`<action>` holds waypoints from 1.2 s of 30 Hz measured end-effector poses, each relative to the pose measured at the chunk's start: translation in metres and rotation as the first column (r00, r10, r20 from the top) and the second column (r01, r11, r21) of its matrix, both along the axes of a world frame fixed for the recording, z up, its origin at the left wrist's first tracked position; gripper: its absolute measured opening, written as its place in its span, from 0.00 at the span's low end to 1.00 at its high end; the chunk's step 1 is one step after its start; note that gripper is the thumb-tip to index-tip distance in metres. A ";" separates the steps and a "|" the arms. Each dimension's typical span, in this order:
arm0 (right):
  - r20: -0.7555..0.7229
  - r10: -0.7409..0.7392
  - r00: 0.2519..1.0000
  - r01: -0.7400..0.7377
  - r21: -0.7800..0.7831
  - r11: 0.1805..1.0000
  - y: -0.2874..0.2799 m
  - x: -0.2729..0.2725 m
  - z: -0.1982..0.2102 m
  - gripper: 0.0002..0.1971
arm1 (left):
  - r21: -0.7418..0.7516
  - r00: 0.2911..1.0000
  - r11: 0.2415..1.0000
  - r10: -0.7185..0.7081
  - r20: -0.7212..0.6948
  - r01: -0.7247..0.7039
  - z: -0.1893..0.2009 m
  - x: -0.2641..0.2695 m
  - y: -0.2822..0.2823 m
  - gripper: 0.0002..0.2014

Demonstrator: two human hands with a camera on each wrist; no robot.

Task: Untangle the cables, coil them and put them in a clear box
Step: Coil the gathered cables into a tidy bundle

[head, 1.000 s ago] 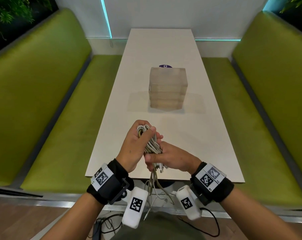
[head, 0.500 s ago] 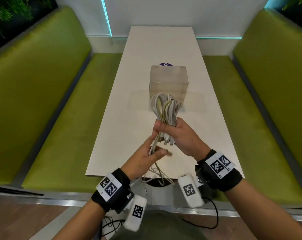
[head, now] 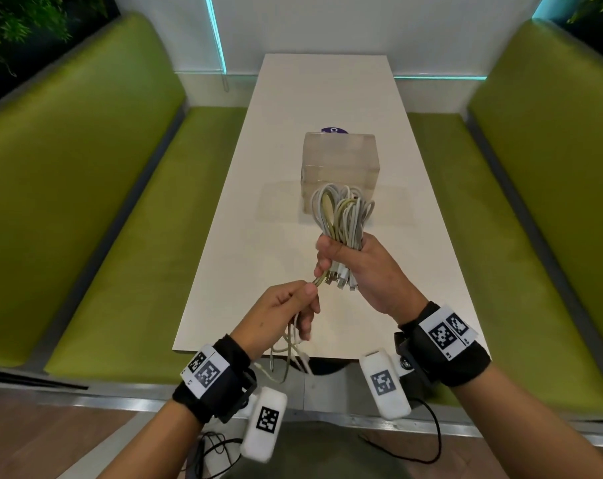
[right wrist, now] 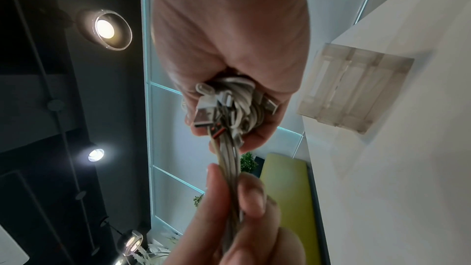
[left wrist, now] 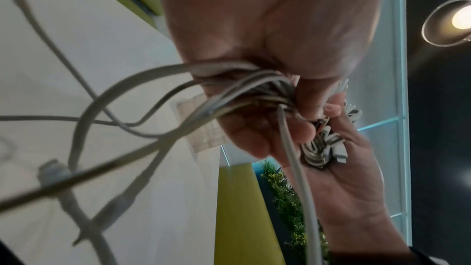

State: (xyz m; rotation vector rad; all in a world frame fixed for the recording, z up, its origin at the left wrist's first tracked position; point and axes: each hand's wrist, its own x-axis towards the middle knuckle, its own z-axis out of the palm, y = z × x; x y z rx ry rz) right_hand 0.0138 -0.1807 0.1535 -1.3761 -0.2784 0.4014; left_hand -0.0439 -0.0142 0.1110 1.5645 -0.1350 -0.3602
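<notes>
From the head view, your right hand (head: 357, 271) is closed around the waist of the looped bundle of pale grey and cream cables (head: 343, 216), holding it upright just in front of the frosted clear plastic box (head: 339, 160) that stands mid-way along the long white table (head: 293, 236); your left hand (head: 286, 312) sits nearer you than the box, curled around the loose tails (head: 289, 350) that hang past the table's near edge. To do this step well, I judge you should keep the right grip firm so the loops do not spill, and draw the tails through the left fingers one at a time instead of tugging the lot. In the left wrist view, the left hand (left wrist: 275, 51) clamps several grey strands (left wrist: 158, 96) that cross one another below it, one ending in a blurred plug (left wrist: 51, 168), so they look tangled to me. In the right wrist view, the right hand (right wrist: 229, 47) closes on a dense knot of cable with metal USB plugs (right wrist: 206, 116) poking out, the box (right wrist: 354, 86) beside it on the table; the left fingertips (right wrist: 251, 194) pinch the strands leaving that knot. The cables look thin, limp and slippery.
</notes>
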 end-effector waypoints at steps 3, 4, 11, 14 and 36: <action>0.012 -0.007 1.000 0.008 -0.035 0.999 -0.001 0.000 0.001 0.09 | -0.004 0.997 0.999 -0.048 -0.058 0.048 0.004 -0.001 -0.002 0.20; 0.012 -0.014 1.000 0.014 -0.045 0.999 -0.002 0.001 0.002 0.07 | 0.011 0.995 0.998 -0.062 -0.074 0.063 0.005 -0.001 -0.003 0.20; 0.126 0.073 0.989 -0.030 -0.315 0.949 -0.024 0.009 0.012 0.12 | 0.227 0.997 0.971 -0.074 -0.037 0.080 0.009 0.004 0.010 0.14; 0.133 0.304 0.943 -0.169 -0.595 0.786 -0.030 0.012 0.020 0.13 | 0.286 0.993 0.952 -0.120 0.014 0.111 0.011 0.006 0.009 0.16; -0.103 0.603 0.791 -0.369 -0.866 0.337 -0.036 0.008 0.013 0.05 | 0.115 0.937 0.935 -0.318 -0.146 0.335 0.023 0.015 0.017 0.19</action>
